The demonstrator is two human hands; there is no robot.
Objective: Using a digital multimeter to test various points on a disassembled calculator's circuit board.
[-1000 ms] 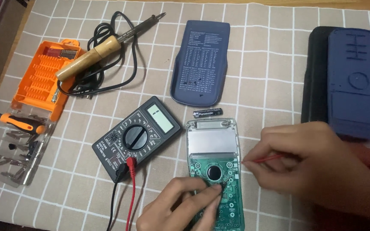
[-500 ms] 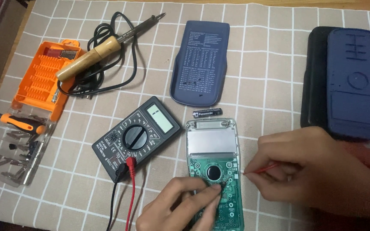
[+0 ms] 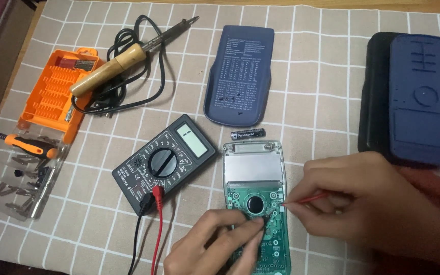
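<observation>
An opened calculator with a green circuit board [image 3: 255, 203] lies on the checked cloth near the front edge. My left hand [image 3: 215, 247] pinches a dark probe tip against the board just below its round black part. My right hand [image 3: 378, 203] holds a thin red probe [image 3: 306, 199], whose tip touches the board's right edge. A black multimeter [image 3: 166, 162] with a red and a black lead plugged in sits just left of the board.
A small black battery [image 3: 248, 134] lies above the board. Behind it rests a blue back cover [image 3: 240, 76]. A wooden-handled soldering iron [image 3: 123, 61], an orange bit holder [image 3: 52, 97] and a clear tray of bits [image 3: 21, 178] are at left. Dark blue cases [image 3: 416, 99] are at right.
My right hand has shifted slightly left, bringing the red probe tip onto the board's right edge. My left hand has barely moved.
</observation>
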